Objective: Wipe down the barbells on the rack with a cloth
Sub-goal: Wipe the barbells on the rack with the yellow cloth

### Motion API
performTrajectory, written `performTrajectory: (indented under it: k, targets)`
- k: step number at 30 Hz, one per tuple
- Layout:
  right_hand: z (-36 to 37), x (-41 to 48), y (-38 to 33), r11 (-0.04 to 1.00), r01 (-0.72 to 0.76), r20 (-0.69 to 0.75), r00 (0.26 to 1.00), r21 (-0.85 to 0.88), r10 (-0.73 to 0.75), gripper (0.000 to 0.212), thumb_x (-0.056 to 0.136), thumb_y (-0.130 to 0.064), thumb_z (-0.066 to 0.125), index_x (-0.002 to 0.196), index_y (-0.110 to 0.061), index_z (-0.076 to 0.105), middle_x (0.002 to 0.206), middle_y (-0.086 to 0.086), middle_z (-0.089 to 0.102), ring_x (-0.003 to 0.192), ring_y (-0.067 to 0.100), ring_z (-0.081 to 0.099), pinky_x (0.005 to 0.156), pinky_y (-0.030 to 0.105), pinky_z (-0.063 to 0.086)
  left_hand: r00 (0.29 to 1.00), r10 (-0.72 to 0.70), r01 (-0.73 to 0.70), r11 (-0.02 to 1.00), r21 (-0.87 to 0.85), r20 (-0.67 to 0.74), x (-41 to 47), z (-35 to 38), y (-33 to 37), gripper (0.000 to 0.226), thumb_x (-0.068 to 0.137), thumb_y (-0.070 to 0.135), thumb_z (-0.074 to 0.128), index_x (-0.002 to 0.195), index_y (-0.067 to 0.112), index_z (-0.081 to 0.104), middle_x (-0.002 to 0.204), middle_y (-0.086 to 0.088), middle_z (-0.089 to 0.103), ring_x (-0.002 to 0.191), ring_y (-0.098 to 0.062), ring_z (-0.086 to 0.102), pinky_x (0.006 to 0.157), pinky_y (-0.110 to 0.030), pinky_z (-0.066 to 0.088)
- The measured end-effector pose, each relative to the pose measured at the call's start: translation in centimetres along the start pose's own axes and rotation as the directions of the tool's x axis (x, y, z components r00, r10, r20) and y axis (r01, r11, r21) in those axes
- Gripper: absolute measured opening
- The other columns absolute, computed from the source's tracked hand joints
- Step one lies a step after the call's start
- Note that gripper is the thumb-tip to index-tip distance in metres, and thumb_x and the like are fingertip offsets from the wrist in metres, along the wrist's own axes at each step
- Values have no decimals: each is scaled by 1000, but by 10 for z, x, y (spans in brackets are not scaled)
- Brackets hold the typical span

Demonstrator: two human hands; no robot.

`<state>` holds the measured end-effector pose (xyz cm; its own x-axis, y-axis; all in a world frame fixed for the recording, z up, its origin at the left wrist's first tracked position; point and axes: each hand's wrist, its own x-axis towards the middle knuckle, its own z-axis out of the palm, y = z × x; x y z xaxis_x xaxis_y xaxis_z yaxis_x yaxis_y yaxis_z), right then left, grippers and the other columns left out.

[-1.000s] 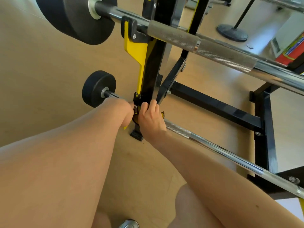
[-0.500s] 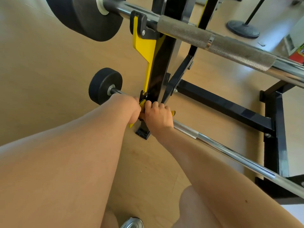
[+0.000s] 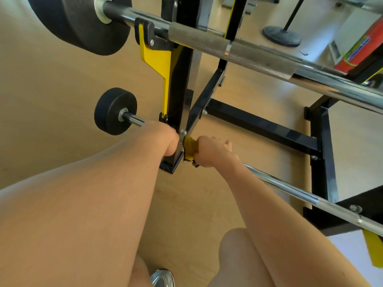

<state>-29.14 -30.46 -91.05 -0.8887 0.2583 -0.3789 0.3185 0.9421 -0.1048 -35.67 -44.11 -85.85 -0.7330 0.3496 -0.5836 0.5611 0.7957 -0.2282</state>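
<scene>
A: The person's left hand [image 3: 165,139] is curled into a fist around the thin chrome lower barbell [image 3: 290,188], just left of the black steel rack upright [image 3: 182,83]. The right hand [image 3: 213,151] is clenched on a bunched yellow cloth [image 3: 189,149], which is pressed against that same bar just right of the upright.

B: So the two hands sit on either side of the post?

A: Yes, close together, with only the foot of the upright between them. The lower bar runs from a small black rubber end weight [image 3: 116,110] at the left, behind the hands, and on down to the right edge, low over the pale wooden floor [image 3: 51,90].

B: And the other bar?

A: A thick chrome upper barbell with knurled grip sections [image 3: 238,50] lies across the top of the view in a yellow and black hook [image 3: 153,52] on the upright. It carries a large black weight plate [image 3: 83,23] at its left end.

B: How much of the cloth shows?

A: Only a folded yellow edge poking out of the right fist; the rest is hidden inside the hand.
</scene>
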Motion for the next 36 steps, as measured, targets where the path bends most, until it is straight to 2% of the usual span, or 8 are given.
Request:
performTrajectory:
  k: [5, 9, 12, 18, 24, 27, 32, 36]
  targets:
    - [-19, -22, 29, 988, -91, 97, 990, -127, 103, 13, 96, -27, 64, 103, -15, 63, 92, 3, 69, 93, 25, 64, 109, 58, 38, 992, 127, -126, 992, -25, 27, 2, -2, 9, 56, 100, 12, 56, 154, 11, 40, 114, -10, 54, 102, -25, 62, 93, -37, 57]
    - [-17, -15, 0, 913, -52, 145, 982, -404, 120, 31, 95, -27, 69, 123, -15, 64, 111, 9, 70, 120, 40, 59, 114, 83, 11, 986, 150, -151, 988, 13, 74, 6, -7, 15, 66, 99, 15, 55, 161, 13, 31, 133, -14, 54, 116, -27, 62, 102, -41, 55]
    - [4, -11, -15, 978, 82, 2, 996, -194, -84, 55, 96, -20, 67, 146, -11, 45, 139, 15, 56, 131, 40, 53, 115, 68, 34, 983, 138, -148, 986, 81, 120, 9, -9, 20, 75, 95, 19, 59, 163, 14, 27, 153, -15, 45, 131, -31, 55, 110, -45, 49]
    - [24, -5, -3, 981, 162, -219, 959, -106, -182, 44, 98, -20, 65, 135, -16, 43, 112, 8, 61, 87, 26, 61, 73, 39, 53, 988, 117, -132, 977, 167, 99, 5, -11, 33, 68, 96, 18, 59, 159, 12, 34, 141, -14, 51, 125, -29, 57, 106, -41, 50]
    - [12, -18, 27, 1000, -11, -29, 1000, 13, 11, 33, 92, -19, 69, 121, -19, 54, 99, 2, 61, 94, 26, 60, 102, 51, 46, 981, 180, -183, 983, 32, 77, -1, -12, 50, 89, 93, 6, 61, 167, 21, 14, 167, -15, 30, 135, -35, 53, 104, -44, 53]
    - [5, -31, 50, 993, -107, 8, 994, 45, 107, 22, 95, -20, 67, 114, -16, 57, 93, 3, 61, 95, 26, 60, 105, 50, 40, 960, 279, -276, 958, -83, 32, -6, -20, 60, 103, 92, 0, 60, 166, 39, 0, 159, -14, 40, 105, -28, 67, 90, -42, 62]
    - [-1, -50, 77, 969, -236, 38, 970, -79, 239, 17, 96, -18, 68, 111, -13, 64, 90, 2, 65, 95, 28, 65, 117, 69, 27, 954, 289, -297, 947, -119, -85, -10, -26, 77, 64, 96, 5, 60, 151, 26, 36, 116, -9, 61, 90, -24, 64, 84, -42, 60]
    - [5, -54, 66, 979, -71, -7, 997, -189, 71, 23, 97, -14, 64, 119, -18, 63, 109, 1, 67, 107, 27, 64, 121, 62, 28, 962, 208, -238, 956, -171, -177, -22, -36, 99, 12, 99, 12, 60, 110, 12, 59, 98, -11, 60, 92, -28, 64, 95, -49, 57]
